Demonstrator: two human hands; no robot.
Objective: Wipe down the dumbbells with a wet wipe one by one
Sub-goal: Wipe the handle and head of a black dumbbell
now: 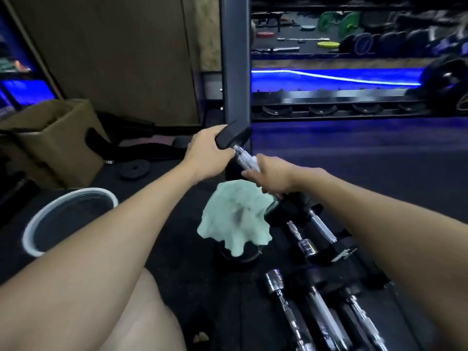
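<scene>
Left hand (206, 154) gripped the black upper head of one dumbbell (241, 155), fingers curled over its edge, holding the weight tilted in the air above the dark floor (379, 178). Right hand (272, 174) was closed round the knurled chrome handle lower down, with a bit of white wet wipe (254, 163) showing between its fingers and the bar. The dumbbell's lower head (286, 209) sat dark and partly hidden under the right wrist.

One pale green cloth (234, 221) lay crumpled just below the hands, draped over a dark round object whose shape could not be made out. To the right of the cloth lay a group of bars on the floor (326, 305): at least four chrome handles could be counted, some with black heads, and several ran off the bottom edge, so the full number could not be told. One white-rimmed round bucket (69, 219) stood at the left, its near side cut off behind the left forearm. One cardboard box (58, 138) stood beyond it, and one small black weight plate (135, 169) lay flat on the floor near the box. A grey upright post (235, 72) rose behind the hands. The background rack and plates at upper right were blurred, lit by a blue strip.
</scene>
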